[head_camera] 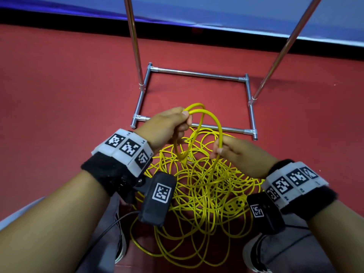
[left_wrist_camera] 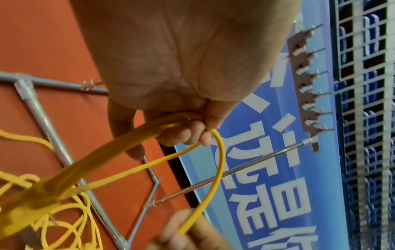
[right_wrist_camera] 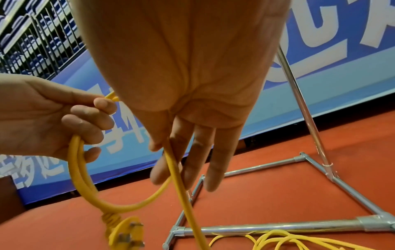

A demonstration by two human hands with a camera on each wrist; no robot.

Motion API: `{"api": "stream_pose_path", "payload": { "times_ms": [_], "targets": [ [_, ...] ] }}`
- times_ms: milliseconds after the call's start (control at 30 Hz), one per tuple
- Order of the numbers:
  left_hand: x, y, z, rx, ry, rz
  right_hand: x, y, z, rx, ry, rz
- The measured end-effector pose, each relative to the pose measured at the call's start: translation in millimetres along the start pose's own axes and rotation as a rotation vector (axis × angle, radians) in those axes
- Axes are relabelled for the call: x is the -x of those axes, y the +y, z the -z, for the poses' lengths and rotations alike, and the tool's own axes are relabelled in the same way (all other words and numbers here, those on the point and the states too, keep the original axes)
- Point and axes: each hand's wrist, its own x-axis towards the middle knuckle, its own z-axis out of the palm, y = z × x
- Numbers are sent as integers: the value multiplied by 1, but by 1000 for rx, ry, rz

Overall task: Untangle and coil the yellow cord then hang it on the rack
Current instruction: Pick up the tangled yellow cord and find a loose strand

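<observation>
The yellow cord [head_camera: 206,186] lies in a loose tangle on the red floor between my feet. My left hand [head_camera: 184,123] is raised over it and grips a couple of coiled loops [left_wrist_camera: 119,145]; the yellow plug [right_wrist_camera: 125,234] dangles below them. To the right and slightly lower, my right hand [head_camera: 217,151] pinches a strand [right_wrist_camera: 171,162] between thumb and forefinger, its other fingers straight. That strand arcs up to my left hand and runs down into the pile. A yellow socket block [head_camera: 234,205] sits within the tangle. The metal rack [head_camera: 197,72] stands just beyond the pile.
The rack's base frame rests on the floor, and its two uprights [head_camera: 136,42] rise out of view. A brown bar of hooks [left_wrist_camera: 303,84] tops it. Behind runs a blue banner wall [head_camera: 236,12]. My shoes [head_camera: 254,253] flank the pile. A black cable [head_camera: 110,227] trails from the left wrist camera.
</observation>
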Motion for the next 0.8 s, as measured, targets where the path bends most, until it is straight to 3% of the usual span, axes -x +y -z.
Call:
{"api": "stream_pose_path", "payload": {
  "times_ms": [167,333,467,733,800],
  "targets": [
    [-4,-2,8,-53,41,42,-4,1,11,-109,213,42],
    [-4,-3,8,-37,79,122,-5,3,25,-28,385,39],
    [-3,-2,7,3,108,143,-2,3,34,50,439,97],
    [-3,-8,-13,-132,-12,106,-7,-14,20,308,389,391],
    [-4,-9,-15,-161,-39,93,-7,-19,21,238,417,341]
  ]
}}
